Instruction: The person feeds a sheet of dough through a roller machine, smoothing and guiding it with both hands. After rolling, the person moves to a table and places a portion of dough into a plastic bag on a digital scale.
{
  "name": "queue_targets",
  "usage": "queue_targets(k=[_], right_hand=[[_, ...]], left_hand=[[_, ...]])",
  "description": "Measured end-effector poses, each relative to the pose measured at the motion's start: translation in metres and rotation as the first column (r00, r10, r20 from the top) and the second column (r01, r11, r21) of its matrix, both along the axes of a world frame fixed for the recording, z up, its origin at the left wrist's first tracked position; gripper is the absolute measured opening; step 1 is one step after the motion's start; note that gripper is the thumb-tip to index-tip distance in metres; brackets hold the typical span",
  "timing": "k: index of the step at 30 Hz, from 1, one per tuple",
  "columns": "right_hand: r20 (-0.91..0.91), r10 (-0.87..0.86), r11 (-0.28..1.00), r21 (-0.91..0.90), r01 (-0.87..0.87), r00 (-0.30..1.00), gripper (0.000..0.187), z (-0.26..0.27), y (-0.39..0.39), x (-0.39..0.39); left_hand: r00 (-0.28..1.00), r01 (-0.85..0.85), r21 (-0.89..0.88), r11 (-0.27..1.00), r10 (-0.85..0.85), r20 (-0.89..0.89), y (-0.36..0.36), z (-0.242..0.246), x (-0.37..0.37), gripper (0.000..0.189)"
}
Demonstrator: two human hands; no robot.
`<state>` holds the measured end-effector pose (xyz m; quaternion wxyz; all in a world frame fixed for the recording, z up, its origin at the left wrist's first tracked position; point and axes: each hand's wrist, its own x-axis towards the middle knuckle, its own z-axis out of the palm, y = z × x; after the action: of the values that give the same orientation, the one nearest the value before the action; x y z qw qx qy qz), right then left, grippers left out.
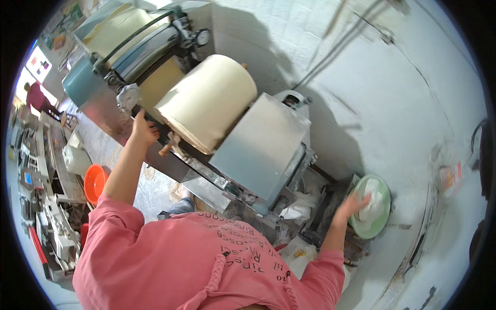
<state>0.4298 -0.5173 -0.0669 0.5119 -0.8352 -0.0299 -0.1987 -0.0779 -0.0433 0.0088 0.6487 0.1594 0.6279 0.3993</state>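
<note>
My left hand point(145, 130) rests on the near side frame of a dough sheeting machine, beside a floury knob point(128, 97); its fingers are partly hidden. Right of it a large roll of pale yellow dough sheet point(211, 99) lies across the machine, and a strip of dough point(161, 79) shows under the rollers. A smooth metal cover point(265, 143) slopes down nearer to me. Over at the right, my right hand point(354, 205) is at a green plastic basin point(381, 217) with white powder and a white object in it; whether the fingers grip anything cannot be told.
A wall stands behind the machine and along the right. White bags point(298, 255) lie below, between my arms. At the left are an orange basin point(95, 184), a white jug point(75, 159) and a cluttered bench. A person point(37, 97) is far off by the bright doorway.
</note>
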Motion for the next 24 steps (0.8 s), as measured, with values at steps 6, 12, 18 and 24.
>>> queue_targets(k=[6,12,18,24], right_hand=[[0.284,0.949,0.230,-0.326,-0.917,0.137,0.039,0.129,0.293,-0.202],[0.049,0.998,0.058,-0.822,-0.567,0.030,0.042,0.169,0.476,-0.341],[-0.154,0.979,-0.054,-0.824,-0.564,0.131,0.054,0.150,0.468,-0.333],[-0.083,0.981,0.039,-0.798,-0.601,0.174,0.049,0.153,0.421,-0.307]], left_hand=[[0.851,0.283,-0.067,0.957,-0.218,0.478,0.042,-0.086,-0.002,0.081],[0.444,0.368,0.139,0.920,-0.305,0.842,0.046,-0.165,0.014,0.057],[0.137,0.386,0.074,0.919,-0.137,0.981,0.029,-0.201,0.031,0.049],[0.052,0.352,0.059,0.934,-0.082,0.995,0.032,-0.235,0.047,0.043]])
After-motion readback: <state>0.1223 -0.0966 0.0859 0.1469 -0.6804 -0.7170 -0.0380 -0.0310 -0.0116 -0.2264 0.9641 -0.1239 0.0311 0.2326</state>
